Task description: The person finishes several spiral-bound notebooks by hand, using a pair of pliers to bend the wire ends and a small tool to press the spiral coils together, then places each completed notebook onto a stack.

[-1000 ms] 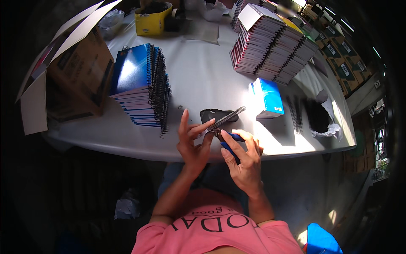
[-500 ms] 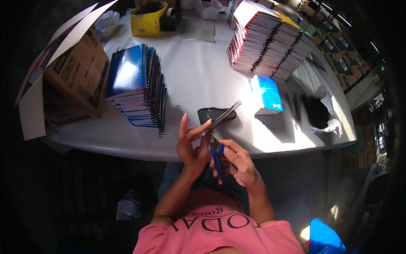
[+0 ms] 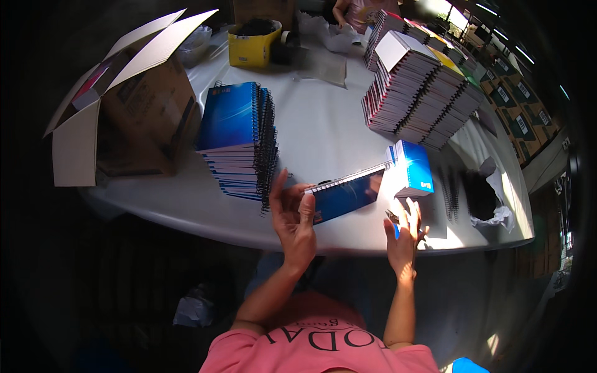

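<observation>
Left hand (image 3: 295, 222) gripping blue spiral notebook (image 3: 346, 195) at its near left corner, thumb over the cover, fingers up behind. Notebook tilted, held just above the near edge of the white tabletop (image 3: 323, 133), spiral side up and pointing right toward a small blue box (image 3: 413, 166). Right hand (image 3: 404, 239) open, fingers spread, palm toward tabletop edge, holding nothing clear; small dark bit near the fingertips, cannot tell what. Right hand just below the blue box, apart from the notebook.

Left of the hands: leaning stack of blue notebooks (image 3: 239, 140), spirals facing right, on the tabletop. Far right: 2 or more rows of stacked notebooks (image 3: 418, 93), white and coloured covers, black spirals. Open cardboard box (image 3: 127, 105) at far left, flaps up, beside the tabletop. Yellow bin (image 3: 252, 45) at the far edge with dark contents. Black heap on crumpled white paper (image 3: 488, 199) at the right end, loose black spirals (image 3: 449, 194) just beside it. Another person's arm (image 3: 348, 12) at the top edge, behind the stacks. Pink shirt (image 3: 323, 348) at bottom.
</observation>
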### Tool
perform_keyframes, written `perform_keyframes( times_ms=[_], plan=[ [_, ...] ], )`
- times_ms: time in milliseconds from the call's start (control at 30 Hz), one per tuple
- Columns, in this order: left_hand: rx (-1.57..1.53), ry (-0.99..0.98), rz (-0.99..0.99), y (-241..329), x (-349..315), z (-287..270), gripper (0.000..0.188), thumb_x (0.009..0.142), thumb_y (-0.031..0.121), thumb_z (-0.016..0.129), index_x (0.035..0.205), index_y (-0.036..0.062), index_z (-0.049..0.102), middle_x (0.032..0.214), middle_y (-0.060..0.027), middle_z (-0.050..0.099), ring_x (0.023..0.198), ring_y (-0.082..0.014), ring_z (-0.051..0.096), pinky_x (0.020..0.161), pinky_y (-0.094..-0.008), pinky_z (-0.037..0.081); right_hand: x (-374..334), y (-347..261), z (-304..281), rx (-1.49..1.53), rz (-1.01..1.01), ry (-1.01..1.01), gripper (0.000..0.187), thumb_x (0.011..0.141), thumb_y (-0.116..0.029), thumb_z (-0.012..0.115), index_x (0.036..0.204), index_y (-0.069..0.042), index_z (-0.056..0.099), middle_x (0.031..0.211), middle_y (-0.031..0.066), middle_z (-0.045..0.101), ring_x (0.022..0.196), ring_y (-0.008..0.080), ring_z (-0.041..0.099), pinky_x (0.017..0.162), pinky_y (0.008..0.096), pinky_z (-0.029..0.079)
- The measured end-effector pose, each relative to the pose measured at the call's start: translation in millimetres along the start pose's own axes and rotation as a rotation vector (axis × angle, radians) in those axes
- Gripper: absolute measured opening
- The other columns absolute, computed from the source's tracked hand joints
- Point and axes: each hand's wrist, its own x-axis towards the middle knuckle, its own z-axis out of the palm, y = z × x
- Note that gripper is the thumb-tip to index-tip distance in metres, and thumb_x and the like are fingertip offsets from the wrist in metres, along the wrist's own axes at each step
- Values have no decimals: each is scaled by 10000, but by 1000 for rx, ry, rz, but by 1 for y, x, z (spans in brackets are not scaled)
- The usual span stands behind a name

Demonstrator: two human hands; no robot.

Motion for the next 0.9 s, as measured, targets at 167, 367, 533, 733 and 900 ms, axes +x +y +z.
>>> perform_keyframes(
  times_ms=[167, 367, 533, 733, 900],
  plan=[
    [26, -99, 443, 42, 5, -8, 468, 901, 6, 550, 1322, 14, 346, 1109, -113, 512, 950, -140, 527, 885, -279, 434, 44, -92, -28, 1742, -20, -85, 512, 839, -70, 675, 1299, -34, 454, 1200, 104, 512, 1057, 161, 538, 861, 281, 452],
    [550, 198, 670, 97, 70, -48, 606, 937, 347, 529, 1362, -41, 341, 1282, -172, 467, 1172, -231, 469, 1011, -347, 329, 134, -190, -69, 1908, -373, -190, 448, 813, -93, 720, 1207, -6, 526, 1036, 119, 605, 923, 162, 613, 807, 273, 512],
    [232, 26, 274, 62, 118, -79, 769, 934, 605, 343, 1361, -32, 389, 1333, -159, 463, 1259, -238, 413, 1075, -358, 263, 205, -264, -43, 1427, -521, -394, 330, 752, -210, 784, 1018, -54, 667, 894, 37, 659, 758, 122, 626, 674, 284, 522],
    [390, 120, 462, 46, 128, -81, 617, 971, 491, 395, 1251, -50, 496, 1238, -171, 525, 1130, -223, 499, 982, -323, 369, 185, -282, -16, 623, -705, 144, 378, 846, -376, 669, 1068, -70, 666, 1086, 126, 616, 1019, 236, 570, 909, 326, 435],
    [428, 123, 509, 38, 131, -66, 545, 960, 436, 478, 1230, -38, 500, 1224, -153, 530, 1121, -204, 498, 970, -317, 378, 198, -274, 16, 1346, -384, -231, 398, 943, -373, 523, 1001, -4, 662, 885, 85, 651, 802, 154, 560, 738, 272, 439]
  ],
)
